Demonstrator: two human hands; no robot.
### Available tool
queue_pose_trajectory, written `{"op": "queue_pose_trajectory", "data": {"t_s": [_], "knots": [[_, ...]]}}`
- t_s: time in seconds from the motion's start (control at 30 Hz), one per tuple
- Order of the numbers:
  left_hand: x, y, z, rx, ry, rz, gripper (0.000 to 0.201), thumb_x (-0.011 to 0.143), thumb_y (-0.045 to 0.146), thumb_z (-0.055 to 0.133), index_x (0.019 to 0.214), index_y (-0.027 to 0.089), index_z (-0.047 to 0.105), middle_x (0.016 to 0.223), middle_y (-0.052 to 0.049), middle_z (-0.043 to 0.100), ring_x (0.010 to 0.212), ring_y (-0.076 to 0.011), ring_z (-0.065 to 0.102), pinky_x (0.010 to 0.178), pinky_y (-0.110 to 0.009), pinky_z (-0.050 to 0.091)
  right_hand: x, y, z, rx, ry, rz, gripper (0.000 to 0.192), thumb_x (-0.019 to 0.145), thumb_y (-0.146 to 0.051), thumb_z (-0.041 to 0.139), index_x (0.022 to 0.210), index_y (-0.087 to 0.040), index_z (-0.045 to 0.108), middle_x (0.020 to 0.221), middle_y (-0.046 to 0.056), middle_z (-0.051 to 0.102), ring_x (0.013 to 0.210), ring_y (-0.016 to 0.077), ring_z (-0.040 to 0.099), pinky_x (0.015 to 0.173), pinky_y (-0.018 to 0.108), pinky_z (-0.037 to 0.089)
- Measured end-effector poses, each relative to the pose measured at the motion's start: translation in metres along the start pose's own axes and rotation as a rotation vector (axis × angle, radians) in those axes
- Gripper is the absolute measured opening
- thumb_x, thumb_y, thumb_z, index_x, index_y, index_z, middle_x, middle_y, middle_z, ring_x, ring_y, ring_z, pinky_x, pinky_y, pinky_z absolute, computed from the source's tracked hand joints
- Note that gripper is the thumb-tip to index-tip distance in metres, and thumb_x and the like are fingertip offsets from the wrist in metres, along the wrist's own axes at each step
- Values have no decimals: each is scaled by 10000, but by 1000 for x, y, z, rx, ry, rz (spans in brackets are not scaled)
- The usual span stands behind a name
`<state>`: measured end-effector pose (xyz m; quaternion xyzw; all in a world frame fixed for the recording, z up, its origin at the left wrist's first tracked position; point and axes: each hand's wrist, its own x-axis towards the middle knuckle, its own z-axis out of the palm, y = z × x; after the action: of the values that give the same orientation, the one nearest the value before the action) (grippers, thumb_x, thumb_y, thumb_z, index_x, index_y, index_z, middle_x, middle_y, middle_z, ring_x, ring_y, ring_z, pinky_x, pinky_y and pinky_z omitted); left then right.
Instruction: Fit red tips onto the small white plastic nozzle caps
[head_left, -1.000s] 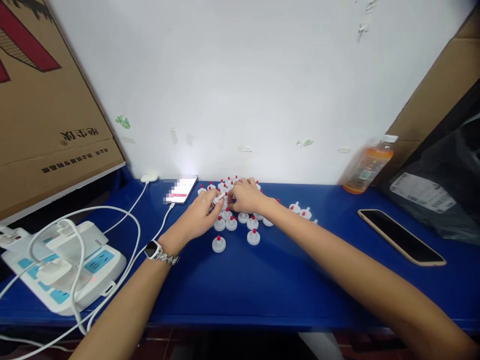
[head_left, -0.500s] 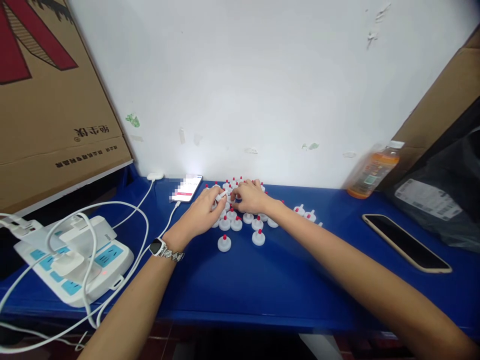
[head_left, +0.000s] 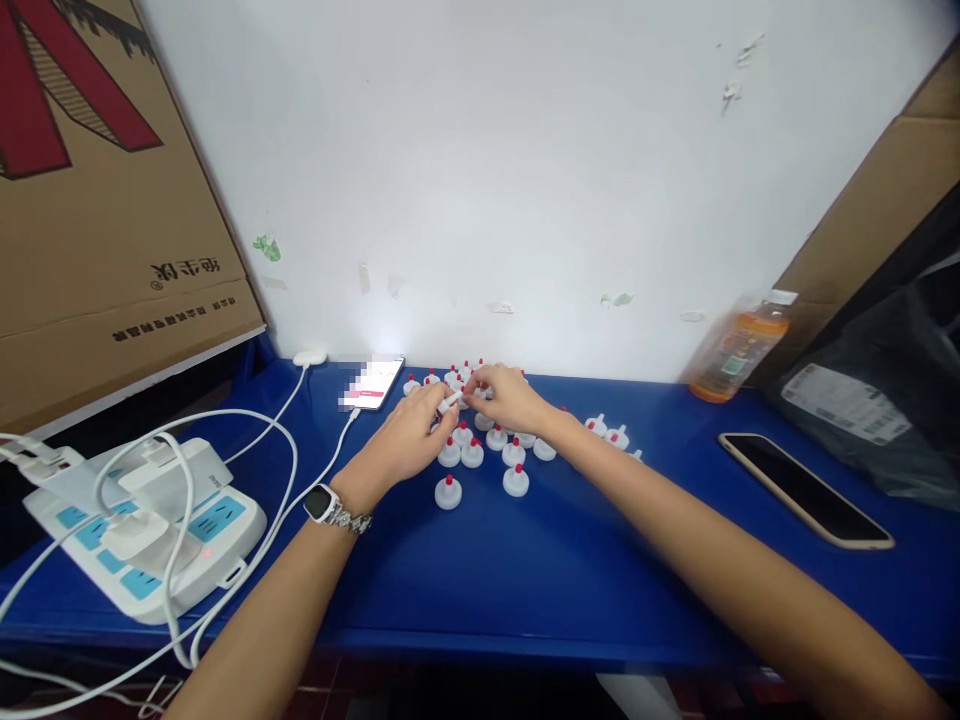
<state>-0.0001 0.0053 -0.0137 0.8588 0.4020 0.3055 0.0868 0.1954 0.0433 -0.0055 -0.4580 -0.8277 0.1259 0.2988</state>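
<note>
My left hand [head_left: 409,435], with a watch on its wrist, grips a white nozzle cap [head_left: 450,402] whose spout points toward my right hand. My right hand [head_left: 510,400] has thumb and forefinger closed together at the spout's tip; whatever they pinch is too small to make out. Around and beneath both hands stand several white nozzle caps with red tips [head_left: 515,480], partly hidden by the fingers. Another red-tipped cap [head_left: 448,493] stands apart, nearer the front. Beyond my right forearm lie several white caps without red tips [head_left: 617,437].
To the left are a power strip [head_left: 217,560] with white cables and a lit phone [head_left: 379,383]. On the right lie a dark phone [head_left: 806,490], an orange drink bottle [head_left: 739,350] and a black bag [head_left: 885,370]. A white wall [head_left: 487,180] backs the blue table [head_left: 480,580].
My right hand has come from among the standing caps to the spout of the cap in my left hand. That cap's spout now shows more clearly. The view has shifted slightly.
</note>
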Motion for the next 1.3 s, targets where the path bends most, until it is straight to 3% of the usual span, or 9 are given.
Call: {"op": "queue_pose_trajectory", "data": {"t_s": [0.1, 0.17, 0.33, 0.57, 0.93, 1.1, 1.17, 1.2, 1.3], "knots": [[-1, 5, 2, 31, -26, 35, 216, 1013, 360, 359, 958, 212, 507, 963, -60, 591, 899, -230, 532, 801, -384, 449, -17, -4, -4, 540, 77, 77, 181, 852, -357, 646, 846, -176, 642, 790, 38, 698, 726, 172, 632, 702, 318, 476], [-2, 9, 4, 64, -37, 70, 233, 1017, 362, 355, 1026, 204, 527, 1020, -78, 603, 947, -245, 540, 839, -409, 455, -28, -5, -4, 759, 116, 103, 257, 815, -426, 696, 859, -176, 650, 756, 25, 689, 671, 154, 624, 653, 296, 484], [-5, 20, 8, 78, -46, 139, 292, 1036, 365, 331, 1205, 196, 501, 1137, -89, 608, 1050, -254, 539, 926, -435, 452, -45, -7, -1, 846, 171, 118, 341, 749, -500, 758, 837, -176, 704, 751, 14, 686, 648, 127, 585, 619, 267, 463], [-5, 33, 6, 34, -23, 169, 361, 1042, 366, 325, 1343, 196, 430, 1222, -112, 587, 1085, -255, 547, 960, -439, 467, -48, -15, -3, 1009, 234, 174, 391, 660, -486, 835, 713, -181, 595, 631, -15, 635, 540, 94, 529, 547, 242, 427], [-8, 29, 9, -134, -12, 108, 507, 1043, 382, 332, 1524, 267, 222, 1470, -133, 443, 1351, -257, 442, 1104, -458, 403, -40, -27, -9, 973, 170, 102, 428, 682, -531, 800, 668, -199, 530, 584, -33, 578, 529, 94, 483, 533, 247, 405], [1, 10, 6, -60, 98, 31, 659, 1006, 450, 423, 1557, 238, 132, 1425, -146, 473, 1283, -277, 476, 1088, -484, 387, -21, -16, -20, 744, 155, 27, 322, 791, -462, 716, 734, -194, 548, 665, -8, 622, 607, 120, 555, 584, 259, 438], [4, -2, 3, 10, 175, -7, 641, 988, 453, 457, 1528, 202, 218, 1337, -135, 533, 1206, -278, 501, 1043, -481, 408, -11, -5, -18, 580, 168, 57, 248, 824, -392, 679, 752, -187, 558, 672, -3, 633, 606, 123, 561, 578, 255, 429], [5, -6, 2, 50, 179, -11, 549, 989, 436, 457, 1464, 185, 346, 1281, -129, 564, 1176, -278, 509, 1033, -478, 406, -7, 1, -16, 497, 151, 80, 210, 830, -350, 663, 751, -182, 564, 666, -3, 637, 597, 123, 561, 572, 252, 422], [4, -10, -1, 93, 85, 7, 290, 991, 387, 454, 1148, 200, 611, 1100, -83, 621, 1050, -256, 547, 965, -446, 429, 1, 14, -4, 280, 22, 100, 130, 826, -243, 627, 727, -169, 585, 649, -1, 646, 587, 121, 569, 572, 244, 406]]}}
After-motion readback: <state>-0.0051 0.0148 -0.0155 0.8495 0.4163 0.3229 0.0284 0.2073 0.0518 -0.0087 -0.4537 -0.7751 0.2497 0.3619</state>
